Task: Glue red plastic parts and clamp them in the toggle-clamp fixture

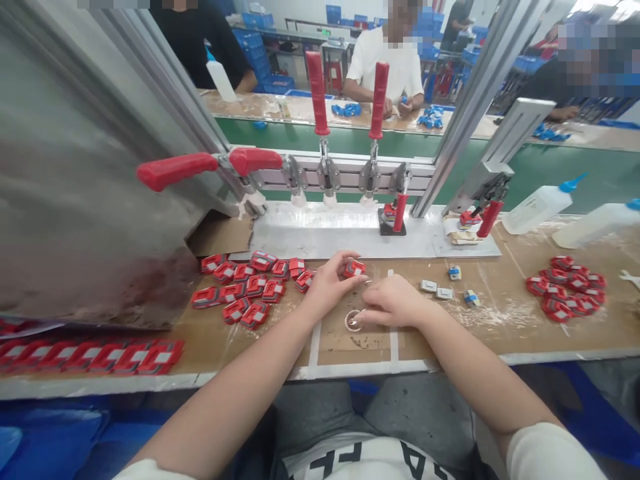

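My left hand [330, 283] is closed on a small red and grey plastic part [355, 268], held between thumb and fingers just above the bench. Close beside it, my right hand [395, 301] has its fingers curled in, near the held part. One right fingertip lies over a small round ring-shaped item [353, 321] on the bench. Whatever the right fingers may pinch is hidden or too small to name. Left of my left hand lies a cluster of similar red parts [256, 285].
Red-handled toggle clamps [379, 100] stand on a metal fixture [310, 230] ahead. Small grey blocks [444, 293], a red pile [567, 290] and squeeze bottles [537, 208] lie right. A row of red parts [95, 357] lines the left front edge. Co-workers sit opposite.
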Tool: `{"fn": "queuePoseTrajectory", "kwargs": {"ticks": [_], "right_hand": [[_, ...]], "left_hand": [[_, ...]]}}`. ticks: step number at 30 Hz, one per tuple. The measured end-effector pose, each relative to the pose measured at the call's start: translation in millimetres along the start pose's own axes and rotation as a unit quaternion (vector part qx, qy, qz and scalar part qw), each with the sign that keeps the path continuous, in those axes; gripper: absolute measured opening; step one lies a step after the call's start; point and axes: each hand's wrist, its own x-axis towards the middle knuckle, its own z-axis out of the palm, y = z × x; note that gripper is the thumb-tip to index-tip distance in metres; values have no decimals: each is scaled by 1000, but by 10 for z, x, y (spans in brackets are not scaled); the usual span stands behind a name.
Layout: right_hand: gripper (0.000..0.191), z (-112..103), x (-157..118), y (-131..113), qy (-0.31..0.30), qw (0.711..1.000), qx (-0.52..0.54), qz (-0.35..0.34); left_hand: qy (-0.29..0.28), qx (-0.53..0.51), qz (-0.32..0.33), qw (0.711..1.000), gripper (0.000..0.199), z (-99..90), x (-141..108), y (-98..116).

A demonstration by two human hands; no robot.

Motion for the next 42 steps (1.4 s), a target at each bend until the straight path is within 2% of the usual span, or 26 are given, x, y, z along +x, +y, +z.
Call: {"fn": "queuePoseTrajectory", "kwargs": {"ticks": [2, 4, 5, 8, 10, 12, 15, 19, 22, 25, 28, 30, 33, 37, 42], "right_hand": [[43, -149, -150, 62, 58, 991, -49, 110], [36, -298, -407, 153, 124, 964, -103, 211], [32, -355, -559, 206, 138, 952, -129, 240], [26, -415, -981, 358, 97, 946, -176, 254], [22, -378, -1150, 413, 65, 949, -173, 255], [19, -322, -1203, 412, 60, 953, -153, 257], [19, -284, -1116, 314, 102, 957, -80, 260], [20, -357, -871, 77, 187, 958, 21, 217], [21, -436, -695, -99, 201, 963, 37, 179], [21, -504, -565, -224, 176, 972, -12, 157], [18, -595, -493, -304, 162, 973, -103, 127], [18, -680, -482, -345, 167, 967, -170, 86], [23, -823, -516, -399, 171, 954, -247, -1], [34, -946, -611, -477, 156, 933, -307, -104], [40, -962, -698, -529, 166, 905, -360, -153]], "left_hand": [[6, -18, -2, 1000, 53, 3, 8, 1], [9, -28, -4, 1000, 53, 7, 12, 14], [11, -27, -3, 1000, 52, 8, 14, 22], [18, -17, 9, 1000, 52, 11, 21, 37], [23, -7, 16, 1000, 52, 9, 20, 35], [26, 0, 22, 999, 52, 3, 12, 32], [16, 11, 50, 999, 51, -18, -18, 61], [-17, 20, 125, 992, 52, -50, -77, 191], [-24, 73, 171, 982, 52, -47, -130, 321], [-23, 147, 202, 968, 52, -24, -177, 452], [-26, 170, 199, 965, 56, 9, -203, 576], [-37, 130, 173, 976, 64, 36, -211, 647], [-89, -21, 107, 990, 81, 84, -226, 728], [-157, -195, 46, 967, 86, 174, -279, 817], [-183, -284, 16, 941, 86, 315, -372, 934]]}}
